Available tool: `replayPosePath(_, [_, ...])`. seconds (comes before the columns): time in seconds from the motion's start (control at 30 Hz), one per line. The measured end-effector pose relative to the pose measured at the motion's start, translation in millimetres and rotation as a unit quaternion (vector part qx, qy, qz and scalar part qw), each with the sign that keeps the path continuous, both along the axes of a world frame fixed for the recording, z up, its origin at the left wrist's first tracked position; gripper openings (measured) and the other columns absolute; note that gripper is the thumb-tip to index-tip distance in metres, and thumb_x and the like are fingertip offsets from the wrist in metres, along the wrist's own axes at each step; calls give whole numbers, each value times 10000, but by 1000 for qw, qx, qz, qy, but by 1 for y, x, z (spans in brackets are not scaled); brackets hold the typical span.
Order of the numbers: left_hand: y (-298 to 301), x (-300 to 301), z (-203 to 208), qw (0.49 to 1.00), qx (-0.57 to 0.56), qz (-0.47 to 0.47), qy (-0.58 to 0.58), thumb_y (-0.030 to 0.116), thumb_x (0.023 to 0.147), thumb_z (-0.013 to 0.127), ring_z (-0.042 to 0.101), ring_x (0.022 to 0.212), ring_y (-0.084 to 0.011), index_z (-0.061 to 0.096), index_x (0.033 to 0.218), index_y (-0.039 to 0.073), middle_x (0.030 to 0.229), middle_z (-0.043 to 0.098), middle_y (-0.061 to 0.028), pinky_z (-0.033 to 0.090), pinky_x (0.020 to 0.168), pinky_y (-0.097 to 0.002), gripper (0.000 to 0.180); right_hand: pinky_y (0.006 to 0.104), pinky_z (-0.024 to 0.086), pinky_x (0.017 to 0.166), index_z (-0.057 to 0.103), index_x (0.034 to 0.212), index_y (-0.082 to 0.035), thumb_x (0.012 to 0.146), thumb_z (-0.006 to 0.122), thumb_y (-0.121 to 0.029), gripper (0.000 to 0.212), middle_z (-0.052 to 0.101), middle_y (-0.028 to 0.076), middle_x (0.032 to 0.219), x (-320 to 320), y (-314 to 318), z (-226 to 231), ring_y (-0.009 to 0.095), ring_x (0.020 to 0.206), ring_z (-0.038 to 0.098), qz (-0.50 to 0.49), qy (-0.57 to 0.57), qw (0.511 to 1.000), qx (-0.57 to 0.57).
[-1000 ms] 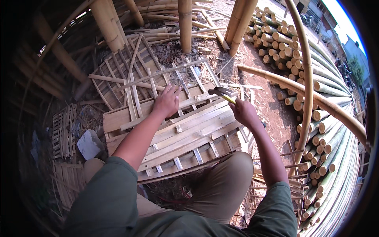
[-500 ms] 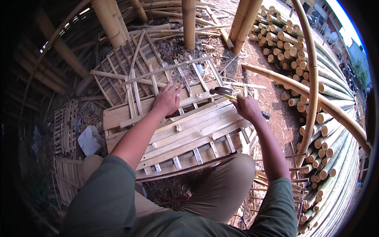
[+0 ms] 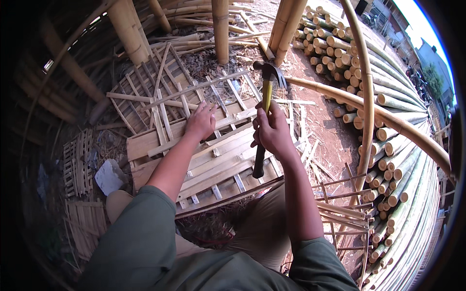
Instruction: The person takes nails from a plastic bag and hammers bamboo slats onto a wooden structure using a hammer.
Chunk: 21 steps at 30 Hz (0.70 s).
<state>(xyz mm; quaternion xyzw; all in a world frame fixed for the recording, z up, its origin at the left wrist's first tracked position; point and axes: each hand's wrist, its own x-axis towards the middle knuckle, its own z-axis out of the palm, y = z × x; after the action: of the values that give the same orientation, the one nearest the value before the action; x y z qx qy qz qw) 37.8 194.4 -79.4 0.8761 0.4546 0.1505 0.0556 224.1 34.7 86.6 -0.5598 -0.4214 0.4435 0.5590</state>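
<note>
My right hand (image 3: 273, 128) is closed around the handle of a claw hammer (image 3: 267, 94) with a dark head and a yellow and black grip. The hammer is raised upright above the right side of a slatted bamboo panel (image 3: 228, 167). My left hand (image 3: 201, 121) rests at the panel's far edge, its fingers stretched out over the thin crosswise strips (image 3: 218, 99). Pale lengthwise bamboo slats lie across the panel in front of me. Whether a nail sits near the left fingertips cannot be made out.
A second bamboo lattice (image 3: 145, 82) lies beyond the panel, with thick upright poles (image 3: 221, 34) behind it. Cut bamboo poles (image 3: 383, 165) are stacked on the right, near a leaning pole (image 3: 388, 121). A pale block (image 3: 110, 177) and small slatted pieces (image 3: 77, 162) lie at left.
My right hand has lifted the hammer up off the panel's right side and swung it upright, moving leftward. My left hand stays at nearly the same spot on the strips.
</note>
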Motion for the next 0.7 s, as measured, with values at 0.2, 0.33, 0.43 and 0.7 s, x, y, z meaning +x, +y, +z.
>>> replayPosePath(0.2, [3,7,-4,1000,14,6,-11,229,930,408,354,1389,-298,500,1398,126,1421,481,-99,337,1119,-421,488,457,485,665,553,1038,61,971,464,-148,237,602,263,734,-42,-1,-97,407,712,633,-176,-166,968,-67])
replayPosePath(0.33, [1,7,-2,1000,0,9,-21,239,920,421,361,1383,-284,522,1376,132,1403,494,-94,345,1109,-425,479,415,467,526,353,1435,22,967,462,-97,495,581,199,644,-55,-13,-104,314,510,575,-182,-273,941,-81])
replayPosePath(0.43, [-4,5,0,999,12,4,-46,209,914,427,401,1351,-326,551,1348,108,1352,538,-133,368,1096,-427,462,452,465,570,268,1495,-11,962,445,-75,565,603,262,692,-68,-18,-105,387,572,601,-209,-314,922,-82])
replayPosePath(0.7, [0,8,-3,999,0,14,-32,250,912,435,360,1386,-267,512,1388,159,1434,473,-84,345,1092,-460,490,509,473,607,189,1517,-17,889,454,-11,682,618,291,698,-63,-10,-115,433,620,621,-208,-369,901,-98])
